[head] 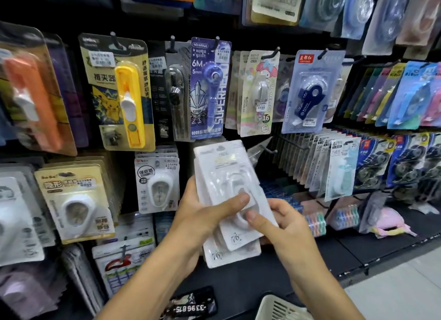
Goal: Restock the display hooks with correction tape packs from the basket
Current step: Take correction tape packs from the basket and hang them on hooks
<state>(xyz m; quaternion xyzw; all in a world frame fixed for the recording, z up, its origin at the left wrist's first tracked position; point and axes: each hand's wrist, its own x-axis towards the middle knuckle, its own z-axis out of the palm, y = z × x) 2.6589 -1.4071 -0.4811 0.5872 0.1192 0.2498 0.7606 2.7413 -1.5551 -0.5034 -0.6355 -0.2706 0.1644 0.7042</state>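
- Holding a small stack of white correction tape packs (229, 200) in the middle of the frame, the person has not yet hung any of this handful; I judge the restocking to be partway, with these packs yet to go up.
- Just right of the stack's top edge, a bare display hook (268, 150) juts out from the dark panel; it looks like the likely target, though I cannot be sure.
- Hooks across the upper half of the frame already carry goods, among them a purple superhero pack (210, 88) above the stack and a white pack (157, 183) to its left.
- At the bottom edge, right of centre, the rim of the basket (279, 307) shows; what is left in it cannot be seen.
- The left hand (202, 214) grips the stack from its left side, thumb laid across the front of the top pack and fingers curled out of sight behind.
- The right hand (284, 221) pinches the lower right part of the stack, thumb pressed on the front blister, fingers bent behind the card.
- Judging by the fanned edges, the right hand appears set to peel off the top pack.
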